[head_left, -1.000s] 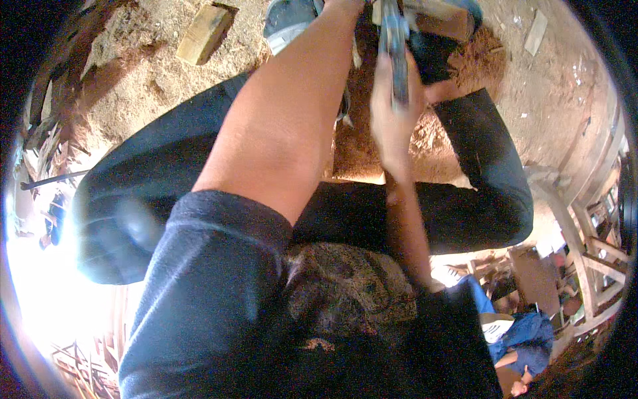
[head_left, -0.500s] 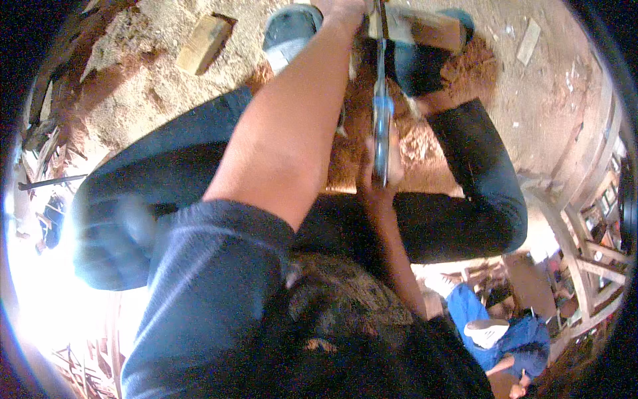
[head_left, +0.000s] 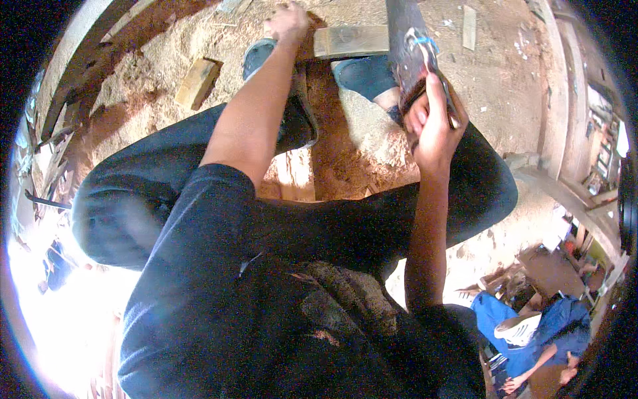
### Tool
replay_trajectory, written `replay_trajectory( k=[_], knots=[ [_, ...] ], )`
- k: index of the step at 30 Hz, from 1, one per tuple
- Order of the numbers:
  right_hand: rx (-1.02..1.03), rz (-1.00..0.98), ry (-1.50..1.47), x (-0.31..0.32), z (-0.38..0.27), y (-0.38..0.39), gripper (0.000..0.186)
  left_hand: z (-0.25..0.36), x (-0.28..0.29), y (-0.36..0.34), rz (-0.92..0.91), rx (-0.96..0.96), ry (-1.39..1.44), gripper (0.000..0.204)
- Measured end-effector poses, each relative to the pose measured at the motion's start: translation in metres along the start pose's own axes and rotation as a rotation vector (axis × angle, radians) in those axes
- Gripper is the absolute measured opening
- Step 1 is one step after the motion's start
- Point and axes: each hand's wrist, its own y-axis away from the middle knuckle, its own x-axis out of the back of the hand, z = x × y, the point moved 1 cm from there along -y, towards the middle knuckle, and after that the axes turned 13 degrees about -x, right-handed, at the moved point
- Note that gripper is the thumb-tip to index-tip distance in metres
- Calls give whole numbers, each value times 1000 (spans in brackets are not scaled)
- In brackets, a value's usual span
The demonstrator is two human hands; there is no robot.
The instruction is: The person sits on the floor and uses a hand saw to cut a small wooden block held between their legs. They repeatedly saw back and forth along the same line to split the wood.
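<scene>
My right hand (head_left: 435,126) is wrapped round the handle of a handsaw (head_left: 405,30), the thumb lying along it. The grey blade runs away from me past the top edge, with a blue piece near the handle. The saw is over the right end of a squared wooden block (head_left: 352,41), which lies across the ground by my feet. Just left of that block, my left hand (head_left: 290,24) reaches out beyond my left shoe, fingers apart and nothing visible in them.
My dark-trousered legs (head_left: 133,166) are bent around a sawdust-covered patch. A short wood offcut (head_left: 198,83) lies at the left, a thin strip (head_left: 469,28) at the far right. Timber frames (head_left: 571,106) line the right side. Another person in blue (head_left: 531,332) sits at the lower right.
The saw has swung right, together with my right hand, showing its blade's flat side. My left hand has moved left from beside the saw to past the block's left end.
</scene>
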Motion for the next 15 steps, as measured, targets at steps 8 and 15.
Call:
replay_trajectory(
  k=[8, 15],
  knots=[
    [5, 379, -21, 91, 45, 12, 19, 224, 91, 39, -596, -444, -217, 84],
    [-15, 132, -17, 88, 57, 7, 21, 235, 118, 104, -649, -467, -623, 119]
  ],
)
